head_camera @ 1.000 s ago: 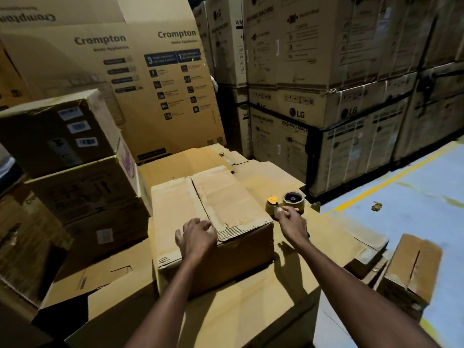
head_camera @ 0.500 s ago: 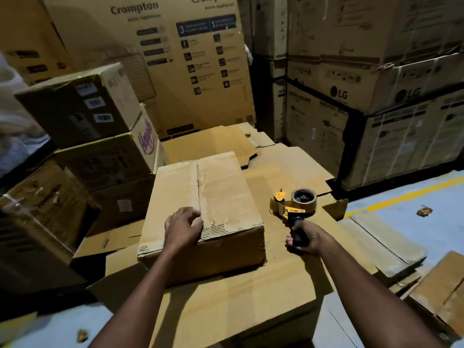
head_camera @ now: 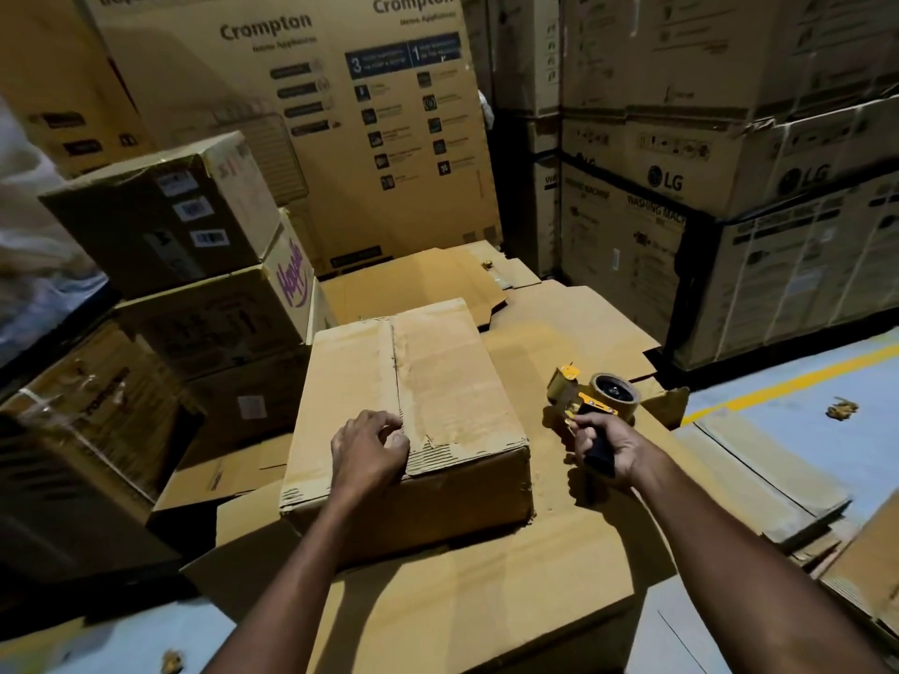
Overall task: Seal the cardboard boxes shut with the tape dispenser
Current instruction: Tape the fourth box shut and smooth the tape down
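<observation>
A brown cardboard box [head_camera: 438, 381] lies on a stack of flattened cardboard, its two top flaps meeting along a centre seam. My left hand [head_camera: 369, 449] rests on the near end of the box top, fingers curled at the seam by the torn flap edge. To the right of the box, my right hand [head_camera: 601, 442] grips the black handle of a yellow tape dispenser [head_camera: 591, 396]. Its brown tape roll sits just above the cardboard, apart from the box.
Flattened cardboard sheets [head_camera: 486, 600] form the work surface. Stacked boxes [head_camera: 194, 265] stand at the left, tall Crompton cartons [head_camera: 316, 114] behind, LG cartons [head_camera: 705, 211] at the right. More flat cardboard [head_camera: 759, 479] lies on the pale floor with a yellow line [head_camera: 788, 381].
My right hand went from reaching onto the dispenser to gripping its handle and drew it nearer. My left hand stayed on the box. The view tilted down and closer.
</observation>
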Available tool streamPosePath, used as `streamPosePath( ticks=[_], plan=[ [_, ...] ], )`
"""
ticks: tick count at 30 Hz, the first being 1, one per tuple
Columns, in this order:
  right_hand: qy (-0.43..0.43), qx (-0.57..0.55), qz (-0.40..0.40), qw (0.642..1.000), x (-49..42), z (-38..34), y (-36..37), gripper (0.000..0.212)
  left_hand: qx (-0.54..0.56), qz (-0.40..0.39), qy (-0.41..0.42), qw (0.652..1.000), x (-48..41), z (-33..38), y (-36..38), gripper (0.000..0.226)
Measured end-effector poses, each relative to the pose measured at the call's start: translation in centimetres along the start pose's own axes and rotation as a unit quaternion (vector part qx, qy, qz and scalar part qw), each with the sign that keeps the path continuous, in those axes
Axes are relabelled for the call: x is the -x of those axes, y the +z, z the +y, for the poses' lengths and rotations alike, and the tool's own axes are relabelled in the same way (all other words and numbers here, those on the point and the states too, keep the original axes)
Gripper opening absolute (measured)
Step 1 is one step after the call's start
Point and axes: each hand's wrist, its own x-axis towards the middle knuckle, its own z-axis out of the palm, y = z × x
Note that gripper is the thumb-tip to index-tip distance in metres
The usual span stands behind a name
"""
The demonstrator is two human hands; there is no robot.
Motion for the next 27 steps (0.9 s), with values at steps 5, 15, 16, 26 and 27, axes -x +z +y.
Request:
streamPosePath(
  ticks=[5, 15, 16, 26, 27],
  plan=[
    [-0.019, -0.013, -0.114, 0.993, 1.6, 0.1, 2.4, 0.022, -0.033, -0.012, 0.024, 0.999, -0.7, 0.5, -0.8, 0.024],
    [-0.171, 0.329, -0.026, 0.929, 6.2, -1.0, 13.0, 0.032, -0.119, 0.018, -0.093, 0.988, -6.5, -3.7, -4.0, 0.083],
    [-0.175, 0.347, -0.011, 0.921, 6.2, -0.7, 13.7, 0.033, -0.117, 0.022, -0.12, 0.986, -6.9, -4.6, -4.4, 0.089],
    [-0.146, 0.36, 0.001, 0.922, 4.8, -0.2, 17.1, 0.03, -0.039, -0.02, -0.263, 0.964, -6.4, -6.8, -5.8, 0.108],
    [-0.149, 0.371, 0.0, 0.917, 4.6, -0.9, 16.9, 0.049, -0.024, -0.023, -0.272, 0.962, -6.0, -6.1, -5.7, 0.109]
  ],
)
